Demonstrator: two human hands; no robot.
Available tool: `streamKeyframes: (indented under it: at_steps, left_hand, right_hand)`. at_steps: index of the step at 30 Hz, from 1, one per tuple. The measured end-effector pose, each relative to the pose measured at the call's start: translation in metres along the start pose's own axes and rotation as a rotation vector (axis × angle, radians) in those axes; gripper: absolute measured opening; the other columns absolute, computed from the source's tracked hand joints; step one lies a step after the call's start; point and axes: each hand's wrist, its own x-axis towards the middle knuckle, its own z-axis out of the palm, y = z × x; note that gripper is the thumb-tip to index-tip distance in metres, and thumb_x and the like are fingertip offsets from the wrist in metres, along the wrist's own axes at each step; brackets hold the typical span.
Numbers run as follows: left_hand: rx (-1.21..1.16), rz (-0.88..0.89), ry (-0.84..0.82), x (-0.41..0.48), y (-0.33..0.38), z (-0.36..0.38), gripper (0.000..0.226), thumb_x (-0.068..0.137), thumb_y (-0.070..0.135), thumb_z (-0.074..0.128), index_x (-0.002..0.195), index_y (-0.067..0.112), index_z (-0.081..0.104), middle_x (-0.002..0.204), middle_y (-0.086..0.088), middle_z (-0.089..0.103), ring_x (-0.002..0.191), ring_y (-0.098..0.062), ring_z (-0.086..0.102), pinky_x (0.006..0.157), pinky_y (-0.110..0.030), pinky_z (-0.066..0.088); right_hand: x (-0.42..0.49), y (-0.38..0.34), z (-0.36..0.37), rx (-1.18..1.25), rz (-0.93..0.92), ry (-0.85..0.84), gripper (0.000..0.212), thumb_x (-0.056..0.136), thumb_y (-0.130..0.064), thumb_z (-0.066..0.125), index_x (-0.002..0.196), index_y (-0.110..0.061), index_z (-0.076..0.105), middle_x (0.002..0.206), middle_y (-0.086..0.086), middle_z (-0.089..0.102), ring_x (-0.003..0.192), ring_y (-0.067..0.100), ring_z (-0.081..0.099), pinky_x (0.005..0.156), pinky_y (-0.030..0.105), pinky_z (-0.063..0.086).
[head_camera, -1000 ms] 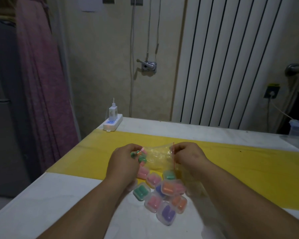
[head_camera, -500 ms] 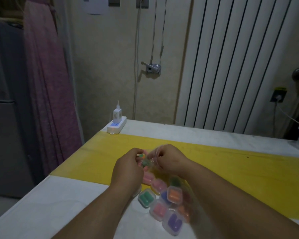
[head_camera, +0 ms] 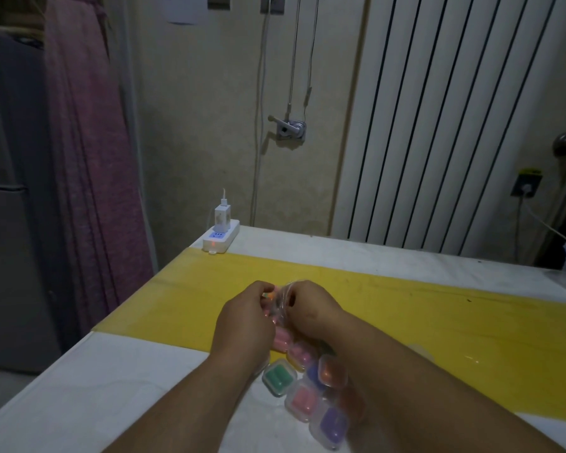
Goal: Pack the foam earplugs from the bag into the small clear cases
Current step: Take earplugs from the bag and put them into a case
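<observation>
A small clear plastic bag (head_camera: pixel 281 295) with coloured foam earplugs (head_camera: pixel 268 294) in it is held up between both hands over the yellow strip of the table. My left hand (head_camera: pixel 245 325) pinches its left side and my right hand (head_camera: pixel 307 308) pinches its top right edge; the two hands nearly touch. Below the hands lies a cluster of several small clear cases holding earplugs: a green case (head_camera: pixel 279 376), a pink case (head_camera: pixel 303 400), an orange case (head_camera: pixel 332 371) and a purple case (head_camera: pixel 332 426). My right forearm hides part of the cluster.
The table (head_camera: pixel 111 380) is white with a wide yellow band (head_camera: pixel 438 308). A white power strip (head_camera: pixel 221 238) with a charger sits at the far left corner. A pink curtain (head_camera: pixel 85 158) hangs left; a ribbed white radiator (head_camera: pixel 455 125) stands behind the table.
The hands have come together: my right hand moved left toward my left hand, gathering the bag between them. The view has tilted down slightly.
</observation>
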Motion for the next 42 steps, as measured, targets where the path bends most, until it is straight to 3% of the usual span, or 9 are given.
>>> streamKeyframes:
  at_steps: [9,15,21,23,25,28,32,37,42]
  left_hand:
    - [-0.005,0.005,-0.011,-0.001,0.0,-0.001,0.046,0.084,0.001,0.054,0.12,0.029,0.06,0.095,0.009,0.064,0.084,-0.009,0.059,0.06,-0.012,0.041]
    - [-0.004,0.0,-0.004,-0.001,0.001,-0.001,0.045,0.083,0.002,0.055,0.118,0.03,0.06,0.093,0.011,0.063,0.082,-0.01,0.058,0.06,-0.014,0.041]
    - [-0.008,0.0,-0.014,-0.001,0.002,-0.002,0.048,0.085,-0.002,0.052,0.123,0.027,0.059,0.093,0.01,0.059,0.07,0.006,0.051,0.047,-0.005,0.038]
    - [-0.017,-0.007,-0.02,-0.001,0.002,-0.002,0.049,0.085,-0.004,0.05,0.123,0.026,0.059,0.094,0.01,0.06,0.068,0.008,0.05,0.047,-0.003,0.038]
    - [-0.018,-0.013,-0.024,-0.001,0.002,-0.003,0.047,0.086,-0.004,0.05,0.122,0.026,0.059,0.093,0.01,0.06,0.067,0.008,0.052,0.047,-0.005,0.038]
    - [0.003,-0.016,-0.016,-0.002,0.003,-0.003,0.044,0.087,-0.001,0.051,0.12,0.027,0.06,0.089,0.012,0.059,0.073,0.002,0.055,0.055,-0.011,0.041]
    - [-0.014,-0.04,-0.016,-0.003,0.005,-0.003,0.043,0.085,-0.004,0.05,0.114,0.026,0.061,0.087,0.011,0.062,0.064,0.006,0.056,0.047,-0.006,0.038]
    - [-0.054,-0.034,-0.024,-0.007,0.007,-0.005,0.044,0.081,-0.008,0.053,0.108,0.025,0.062,0.085,0.011,0.062,0.055,0.013,0.055,0.045,-0.005,0.039]
    - [-0.044,-0.01,-0.015,-0.006,0.007,-0.005,0.046,0.08,-0.008,0.054,0.107,0.027,0.062,0.081,0.014,0.059,0.06,0.012,0.049,0.048,-0.002,0.038]
  right_hand:
    - [-0.004,-0.005,-0.006,-0.003,-0.019,-0.009,0.02,0.079,-0.008,0.067,0.066,-0.023,0.062,0.088,0.011,0.073,0.082,0.023,0.067,0.074,0.034,0.054]
    - [-0.002,-0.002,-0.001,-0.001,-0.034,0.036,0.009,0.079,-0.011,0.067,0.077,-0.02,0.068,0.092,0.006,0.073,0.086,0.022,0.068,0.074,0.031,0.055]
    - [-0.002,-0.001,-0.007,-0.078,-0.013,0.01,0.007,0.08,-0.011,0.067,0.078,-0.016,0.071,0.084,0.007,0.073,0.08,0.024,0.07,0.072,0.035,0.058]
    - [-0.006,-0.003,-0.012,-0.098,-0.036,0.025,0.019,0.08,-0.01,0.065,0.065,-0.021,0.063,0.087,0.007,0.072,0.082,0.025,0.068,0.075,0.037,0.057]
    - [-0.011,-0.004,-0.016,-0.067,-0.042,0.022,0.03,0.079,-0.011,0.066,0.056,-0.027,0.054,0.086,0.006,0.072,0.083,0.022,0.067,0.075,0.035,0.056]
    - [-0.014,-0.003,-0.018,0.053,0.0,0.084,0.021,0.077,-0.01,0.065,0.063,-0.024,0.06,0.077,-0.003,0.069,0.075,0.015,0.064,0.065,0.027,0.052]
    - [-0.018,0.001,-0.023,0.256,0.062,0.157,0.023,0.074,-0.001,0.06,0.06,-0.019,0.064,0.069,-0.003,0.065,0.069,0.013,0.06,0.062,0.027,0.048]
    - [-0.024,0.007,-0.021,-0.044,0.035,-0.038,0.011,0.079,-0.011,0.063,0.084,-0.017,0.071,0.088,0.004,0.072,0.082,0.021,0.065,0.067,0.028,0.051]
    - [-0.028,0.003,-0.018,-0.143,-0.011,0.046,0.01,0.082,-0.015,0.06,0.078,-0.023,0.064,0.091,0.003,0.071,0.084,0.023,0.065,0.074,0.03,0.053]
